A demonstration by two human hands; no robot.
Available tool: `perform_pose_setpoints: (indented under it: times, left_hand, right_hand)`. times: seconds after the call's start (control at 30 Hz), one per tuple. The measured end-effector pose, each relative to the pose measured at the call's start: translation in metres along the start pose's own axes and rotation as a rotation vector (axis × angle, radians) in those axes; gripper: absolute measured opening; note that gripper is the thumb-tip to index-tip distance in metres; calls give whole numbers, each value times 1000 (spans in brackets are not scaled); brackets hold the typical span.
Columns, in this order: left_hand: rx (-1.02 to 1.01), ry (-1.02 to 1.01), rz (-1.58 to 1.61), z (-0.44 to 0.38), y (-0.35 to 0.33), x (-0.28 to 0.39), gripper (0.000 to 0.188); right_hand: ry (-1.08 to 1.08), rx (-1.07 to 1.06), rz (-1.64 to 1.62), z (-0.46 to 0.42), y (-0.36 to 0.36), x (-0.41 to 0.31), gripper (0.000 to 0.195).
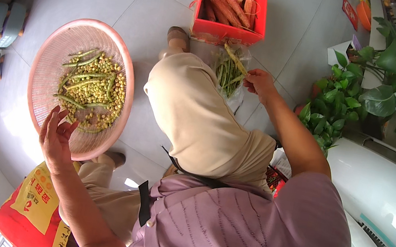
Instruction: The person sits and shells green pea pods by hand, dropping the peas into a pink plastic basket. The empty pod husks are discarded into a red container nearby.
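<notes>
My right hand (260,85) pinches a yellowish bean pod (235,59) by one end, above a clear plastic bag (236,100) of green bean pods (226,72). On the other side, my left hand (56,138) hovers over the near rim of a pink woven plastic basket (91,27). Its fingers are apart and hold nothing. Inside the basket lie many shelled yellow-green beans (94,91), with several whole pods (89,74) scattered on top.
A red box (227,35) of dried corncobs (228,8) stands beyond the bag. Leafy potted plants (339,97) and a white appliance (379,175) line the right. A red and yellow bag (33,209) is at lower left. Grey stools (2,25) stand far left.
</notes>
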State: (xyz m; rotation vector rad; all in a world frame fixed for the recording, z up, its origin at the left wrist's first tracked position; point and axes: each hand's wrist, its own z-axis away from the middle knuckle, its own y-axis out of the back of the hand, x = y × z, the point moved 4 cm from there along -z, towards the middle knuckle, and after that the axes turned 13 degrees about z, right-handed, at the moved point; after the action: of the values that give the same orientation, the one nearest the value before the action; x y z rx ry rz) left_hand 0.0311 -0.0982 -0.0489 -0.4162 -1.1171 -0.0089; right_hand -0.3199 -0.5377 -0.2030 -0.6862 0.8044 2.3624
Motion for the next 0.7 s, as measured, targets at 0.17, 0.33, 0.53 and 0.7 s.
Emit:
perform_pose_setpoints:
  times: [0.17,0.33,0.53,0.7]
  left_hand:
    - [26,23,-20,-4,-5,-8,29]
    - [40,20,-20,-7,-4,-10,30]
    - [157,-19,-65,2,-13,5,36]
    - [183,-210,-296,14,-9,41,40]
  right_hand:
    - [-202,69,-101,-16,-17,55,8]
    - [-282,146,-168,-37,-36,71,20]
    - [-81,-24,165,-47,-27,53,28]
    - [548,-248,130,-63,-36,-50,32]
